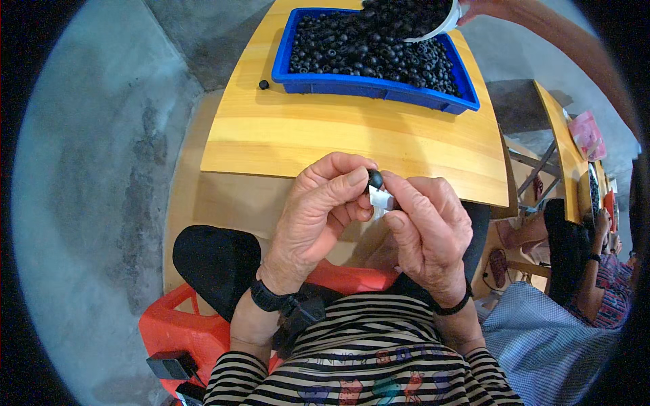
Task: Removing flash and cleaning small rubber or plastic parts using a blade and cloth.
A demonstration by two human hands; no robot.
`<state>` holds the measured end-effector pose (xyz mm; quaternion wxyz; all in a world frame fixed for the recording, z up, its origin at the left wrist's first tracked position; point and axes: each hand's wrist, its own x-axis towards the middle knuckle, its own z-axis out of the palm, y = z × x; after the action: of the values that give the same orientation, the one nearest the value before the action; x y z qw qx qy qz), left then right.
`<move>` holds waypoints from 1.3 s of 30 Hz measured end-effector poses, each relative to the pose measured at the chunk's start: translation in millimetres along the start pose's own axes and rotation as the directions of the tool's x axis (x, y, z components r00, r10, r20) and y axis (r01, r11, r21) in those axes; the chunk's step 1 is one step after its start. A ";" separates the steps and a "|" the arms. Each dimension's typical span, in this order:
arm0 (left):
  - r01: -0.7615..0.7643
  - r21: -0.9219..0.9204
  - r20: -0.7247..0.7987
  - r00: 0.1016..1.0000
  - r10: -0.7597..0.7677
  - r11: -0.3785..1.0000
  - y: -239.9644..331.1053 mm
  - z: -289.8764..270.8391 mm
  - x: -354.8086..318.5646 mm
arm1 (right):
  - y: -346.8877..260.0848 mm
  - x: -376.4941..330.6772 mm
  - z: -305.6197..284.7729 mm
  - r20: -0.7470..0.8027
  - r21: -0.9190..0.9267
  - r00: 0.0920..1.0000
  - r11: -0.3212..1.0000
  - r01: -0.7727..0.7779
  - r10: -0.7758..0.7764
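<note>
left hand (318, 210) pinching small black ring (374, 178), right hand (426, 230) closed on white clip (380, 199); both likely light, stiff, slippery, best gripped by edges above worktop (325, 135).

Striped sleeves (233, 379), black wristwatch (269, 296), thin black wristband (455, 308).

Above the lap, the left hand (318, 213) pinches a small black ring (374, 179) against a white plastic piece (381, 199) held in the right hand (426, 233). On the wooden bench (352, 132) a blue tray (284, 61) holds many black rings, and another person's arm (542, 27) tips a white bowl (440, 27) over it. One stray ring (263, 84) lies beside the tray.
</note>
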<state>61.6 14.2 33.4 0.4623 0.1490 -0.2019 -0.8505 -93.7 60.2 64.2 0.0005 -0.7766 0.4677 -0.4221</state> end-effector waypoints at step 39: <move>-0.036 0.074 0.004 0.999 0.036 0.997 -10.1 -1.7 -4.6 | 1.8 -0.6 1.1 0.009 -0.002 1.000 1.000 0.014 -0.014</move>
<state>57.5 22.7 27.3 0.4713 0.1613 -0.2363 -0.8343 -94.5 59.2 62.5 -0.0012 -0.7817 0.4627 -0.4181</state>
